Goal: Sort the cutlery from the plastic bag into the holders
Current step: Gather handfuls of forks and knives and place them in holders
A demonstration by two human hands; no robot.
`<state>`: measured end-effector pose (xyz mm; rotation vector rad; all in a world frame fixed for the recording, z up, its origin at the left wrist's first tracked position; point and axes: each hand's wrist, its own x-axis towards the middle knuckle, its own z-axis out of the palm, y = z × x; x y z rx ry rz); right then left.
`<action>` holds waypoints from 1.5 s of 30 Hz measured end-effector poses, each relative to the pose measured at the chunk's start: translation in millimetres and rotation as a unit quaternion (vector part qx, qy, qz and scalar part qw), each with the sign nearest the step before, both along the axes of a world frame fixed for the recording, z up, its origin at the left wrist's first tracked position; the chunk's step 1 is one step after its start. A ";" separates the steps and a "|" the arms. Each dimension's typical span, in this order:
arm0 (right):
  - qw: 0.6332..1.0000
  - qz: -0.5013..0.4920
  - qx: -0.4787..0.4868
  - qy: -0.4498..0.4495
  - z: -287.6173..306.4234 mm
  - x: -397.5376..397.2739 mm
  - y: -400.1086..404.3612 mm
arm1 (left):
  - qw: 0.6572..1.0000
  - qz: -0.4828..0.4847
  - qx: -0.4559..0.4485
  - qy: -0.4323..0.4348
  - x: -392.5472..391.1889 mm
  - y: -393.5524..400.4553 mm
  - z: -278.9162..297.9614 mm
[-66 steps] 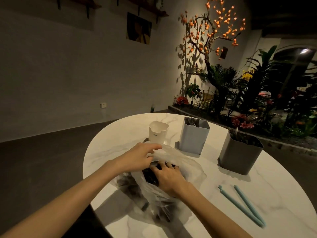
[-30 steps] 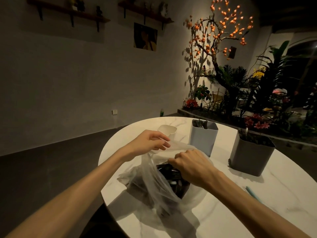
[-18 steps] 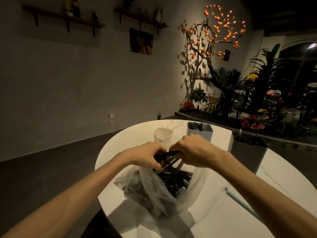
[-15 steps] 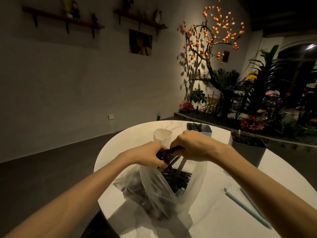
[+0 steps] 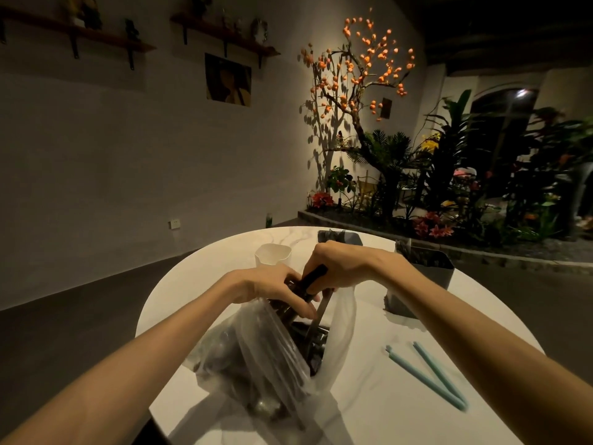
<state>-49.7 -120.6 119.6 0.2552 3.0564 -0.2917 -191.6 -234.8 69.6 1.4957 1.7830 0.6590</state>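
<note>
Our right hand [image 5: 340, 268] is clamped around the dark handles of a bundle of cutlery [image 5: 316, 303], lifted above the mouth of the plastic bag [image 5: 266, 354]; 1 pale metal blade hangs from the fist down into the opening. Our left hand [image 5: 276, 289] is right against it, fingers curled over the lower part of the same bundle and the bag's rim, though we cannot tell how much of that hold is on the film and how much on the handles.

A second ago our right hand was still down inside the bag and our left was only pinching the rim open. Since then the 2 hands have come together and the bundle has risen clear of the dark heap that remains inside. We judge the pick is made and the sorting of this handful comes next.

Beyond the hands, 3 holders stand on the far side of the round marble table [image 5: 199, 284]: a white holder [image 5: 272, 255] to the left, a blue-grey holder [image 5: 353, 237] mostly hidden behind our right hand, and a dark grey holder [image 5: 430, 271] to the right. 2 teal sticks [image 5: 430, 377] lie on the near right of the table, well apart from the bag.
</note>
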 end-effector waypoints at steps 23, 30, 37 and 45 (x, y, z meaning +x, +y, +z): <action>0.868 -0.123 -0.382 0.293 -37.4 50.4 17.6 | 0.930 0.134 0.307 -0.151 36.8 18.5 24.9; 0.888 -0.119 -0.407 0.176 -73.3 45.0 -9.9 | 0.922 0.140 0.331 -0.143 53.9 37.9 54.7; 0.861 -0.113 -0.426 0.254 -56.2 60.4 -18.5 | 0.892 0.126 0.347 -0.260 61.8 40.1 83.4; 0.850 -0.126 -0.426 0.283 -56.5 120.5 5.0 | 0.872 0.177 0.258 -0.376 81.5 44.6 68.9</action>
